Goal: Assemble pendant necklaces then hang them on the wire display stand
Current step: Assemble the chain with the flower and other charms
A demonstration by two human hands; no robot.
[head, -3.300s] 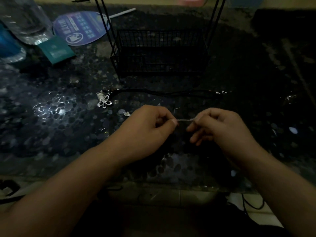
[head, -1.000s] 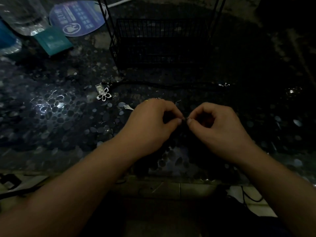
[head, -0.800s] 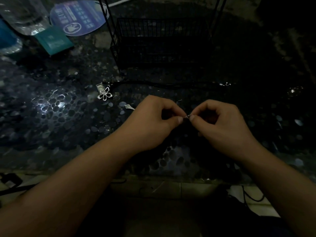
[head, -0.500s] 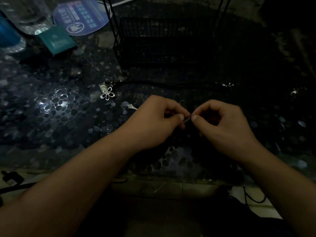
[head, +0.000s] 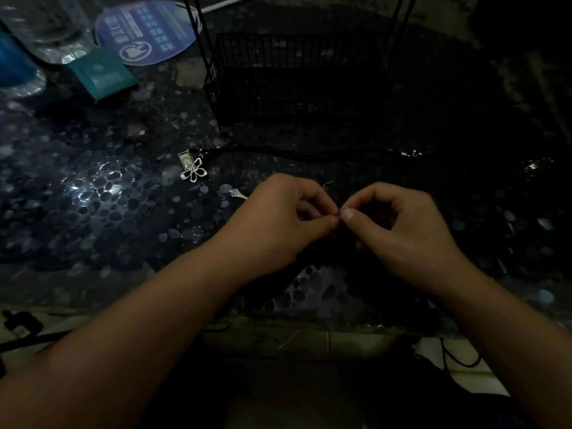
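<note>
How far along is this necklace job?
Early, it seems. A flower pendant already sits by a black cord on the table. Left hand and right hand pinch a tiny silver piece between them. No necklace is visible on the wire stand, so hanging remains.

Very dim, murky view; one glare patch on the glossy tabletop [head: 89, 193], right side nearly black.

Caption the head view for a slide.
Both hands, left hand and right hand, pinch a small silver piece beside a flower pendant.
</note>
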